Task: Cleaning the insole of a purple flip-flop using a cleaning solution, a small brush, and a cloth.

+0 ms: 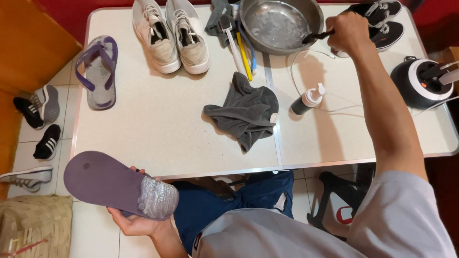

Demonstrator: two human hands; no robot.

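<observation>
Left hand [138, 220] low, below the near edge of the surface [158, 124], palm up. Fingers curled round the heel end of a purple flip-flop [119, 185], sole facing up, heel patch grey and wet-looking. Long axis runs roughly left-right, toe end pointing out to the person's left, over the floor.

Right hand [349, 31] stretched to the far side of the surface, fingers closed on the dark handle of a brush [317, 36]. Brush head dips over the rim of the metal basin [282, 24]; bristles not clear enough to tell.

Key relation: flip-flop lies near and to the left of the brush hand, well apart from it, the whole surface between them. The left hand already has it; the right is the far one.

Also on the surface:
- matching flip-flop [98, 71], strap side up, far left
- pair of white sneakers [170, 33], just left of the basin
- grey cloth [246, 112], crumpled, middle
- small pump bottle [307, 99] lying on its side, near the cloth
- dark sneakers [382, 21] behind the right hand

Floor at left: more shoes, a woven basket [33, 224]
</observation>
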